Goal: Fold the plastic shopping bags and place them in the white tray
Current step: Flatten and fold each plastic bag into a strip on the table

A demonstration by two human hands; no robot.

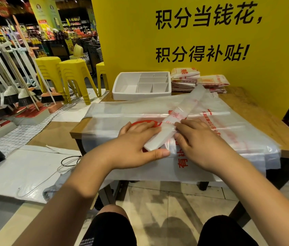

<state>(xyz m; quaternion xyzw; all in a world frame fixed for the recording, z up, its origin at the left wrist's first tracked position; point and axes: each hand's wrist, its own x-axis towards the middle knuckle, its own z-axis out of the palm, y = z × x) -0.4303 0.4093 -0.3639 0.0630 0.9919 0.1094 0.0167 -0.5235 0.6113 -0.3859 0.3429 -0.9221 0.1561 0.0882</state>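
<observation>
A wooden table stands against a yellow wall printed with black characters. Large clear plastic shopping bags with red print lie spread flat over most of the table, their near edge hanging over its front.

On top of them lies one bag folded into a long narrow strip, running diagonally from the near centre toward the far right. The left hand lies flat on the strip's near end, fingers straight and thumb stretched out along the front. The right hand rests just beside it with fingers nearly straight, their tips and the thumb touching the strip's right edge.

At the far edge of the table sits the white tray, divided into one large compartment on the left and several smaller ones on the right, all showing bare white floors. Just to its right, two stacks of folded bags lie on the table against the wall, outside the tray.

Yellow stools and brooms stand on the floor to the left.
</observation>
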